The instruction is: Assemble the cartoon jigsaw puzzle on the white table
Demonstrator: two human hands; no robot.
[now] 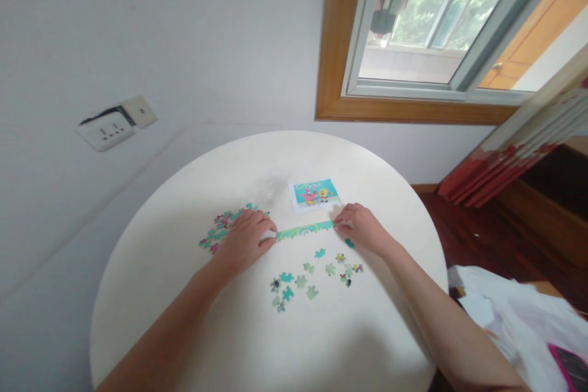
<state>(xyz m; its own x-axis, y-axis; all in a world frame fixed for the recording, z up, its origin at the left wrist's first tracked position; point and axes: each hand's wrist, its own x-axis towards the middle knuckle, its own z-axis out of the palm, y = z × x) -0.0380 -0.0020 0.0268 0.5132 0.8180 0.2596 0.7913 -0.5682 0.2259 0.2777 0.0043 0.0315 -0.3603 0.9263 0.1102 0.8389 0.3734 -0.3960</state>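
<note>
A pile of puzzle pieces (214, 235) lies partly under the left hand (248, 237), its thumb and forefinger apart at the near end of a joined strip (305, 231). The strip lies between both hands, below a picture card (316, 195) and above loose pieces (301, 282). The right hand (361, 228) has bent fingers at the other end (whether they pinch it, I cannot tell).

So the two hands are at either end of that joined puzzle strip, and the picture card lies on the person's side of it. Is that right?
Not quite: the picture card lies beyond the puzzle strip, on the side toward the wall, as the head view shows. The left hand and right hand are indeed at either end of the strip.
</note>
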